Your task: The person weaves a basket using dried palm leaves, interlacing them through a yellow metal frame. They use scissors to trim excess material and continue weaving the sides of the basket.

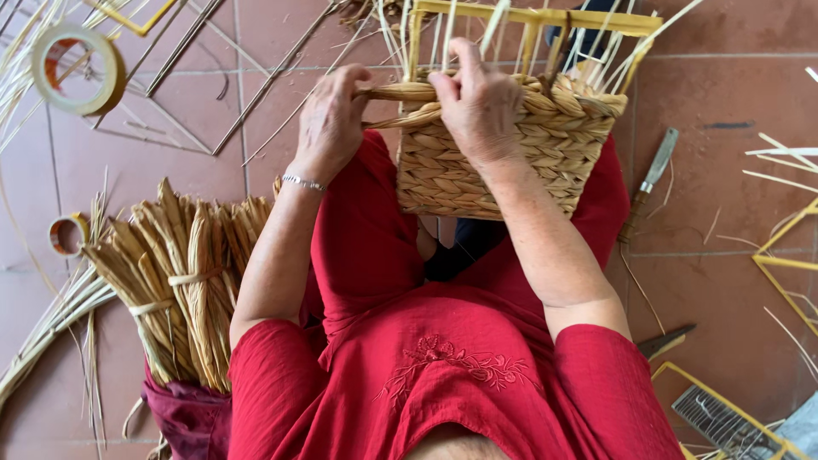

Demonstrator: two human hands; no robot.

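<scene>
Basket [503, 162] rim strands pinched in both hands' closed grip.

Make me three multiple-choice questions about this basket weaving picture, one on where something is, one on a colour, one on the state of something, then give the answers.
1. Where do the tied bundles of rush lie?
A. On the floor by the person's left side
B. Inside the basket
C. On a shelf

2. What colour is the person's dress?
A. Blue
B. Red
C. White

3. What state is the basket in?
A. Finished, with a lid
B. Part woven, bare yellow frame rods above the weave
C. Bare frame only

Answers:
1. A, the bundles lie on the tiles beside the left arm.
2. B, the sleeves and lap are red.
3. B, the braid covers the lower part, while the left hand and right hand grip a strand at the top edge under the bare frame.
</scene>
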